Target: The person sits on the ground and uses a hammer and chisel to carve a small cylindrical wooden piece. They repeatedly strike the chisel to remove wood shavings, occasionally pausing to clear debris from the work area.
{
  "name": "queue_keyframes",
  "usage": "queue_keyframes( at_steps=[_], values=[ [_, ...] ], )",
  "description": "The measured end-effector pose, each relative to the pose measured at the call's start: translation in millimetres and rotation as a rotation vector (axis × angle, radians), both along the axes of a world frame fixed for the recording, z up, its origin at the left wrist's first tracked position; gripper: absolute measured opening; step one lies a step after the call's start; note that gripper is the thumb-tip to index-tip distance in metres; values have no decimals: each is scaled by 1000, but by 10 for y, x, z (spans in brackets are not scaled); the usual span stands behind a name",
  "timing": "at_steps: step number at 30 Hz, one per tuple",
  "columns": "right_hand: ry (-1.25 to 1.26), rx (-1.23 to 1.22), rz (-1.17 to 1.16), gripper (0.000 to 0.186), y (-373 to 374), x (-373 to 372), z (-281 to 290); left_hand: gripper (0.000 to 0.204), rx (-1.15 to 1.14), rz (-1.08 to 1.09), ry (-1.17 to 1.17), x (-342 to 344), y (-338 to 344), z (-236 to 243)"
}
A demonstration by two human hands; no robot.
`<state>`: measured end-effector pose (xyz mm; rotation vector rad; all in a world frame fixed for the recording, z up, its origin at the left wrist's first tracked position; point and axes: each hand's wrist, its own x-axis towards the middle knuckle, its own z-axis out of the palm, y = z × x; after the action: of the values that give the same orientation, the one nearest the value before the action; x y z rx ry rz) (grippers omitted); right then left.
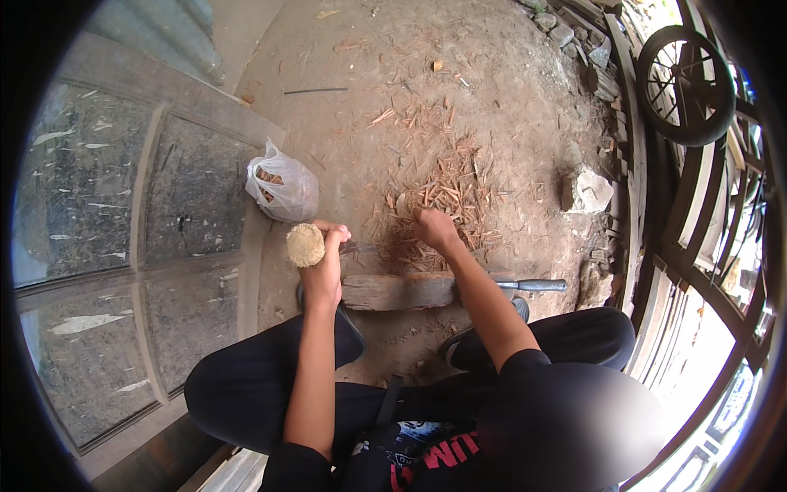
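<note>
My left hand (329,261) is closed around a round-ended pale wooden piece (306,245), whose rough, fibrous end faces up; the rest of it is hidden. Over a pile of reddish wood chips (455,193), my right hand (434,228) has its fingers curled together. What they hold, if anything, I cannot make out. Between my feet and the pile lies a thick wooden block (393,292). A tool with a grey-blue handle (537,285) rests by the block's right end, its other part hidden by my right forearm.
A white plastic bag (283,184) with chips inside stands left, beside a panelled wooden door or frame (139,279). A pale stone (587,190) sits on the right. Farther off are a thin dark stick (316,90) and a spoked wheel (684,86) against the slatted right side.
</note>
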<state>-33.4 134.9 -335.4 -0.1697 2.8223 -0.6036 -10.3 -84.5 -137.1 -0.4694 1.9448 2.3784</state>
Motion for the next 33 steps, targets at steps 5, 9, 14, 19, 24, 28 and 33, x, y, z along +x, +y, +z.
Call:
queue_keyframes(
  at_steps=[5,9,14,19,24,28,33],
  values=[
    [29,-115,-352,23,126,-64,108,6,6,-3,-14,-10,43,8],
    [-50,-79,-377,20,133,-156,53,6,19,-2,-35,-2,68,13],
    [-17,-3,-435,22,44,-257,-153,8,-20,32,-8,-41,96,-32],
    [-129,-234,-561,23,28,-328,-126,7,2,30,-9,-53,115,-45],
    [-50,-283,-548,21,22,-344,-74,6,26,23,17,-41,103,-51],
    [-36,-201,-553,19,24,-383,-103,7,19,25,3,-56,116,-35],
    [-35,-239,-444,17,89,-381,43,7,-14,21,14,-52,84,46]
  ],
)
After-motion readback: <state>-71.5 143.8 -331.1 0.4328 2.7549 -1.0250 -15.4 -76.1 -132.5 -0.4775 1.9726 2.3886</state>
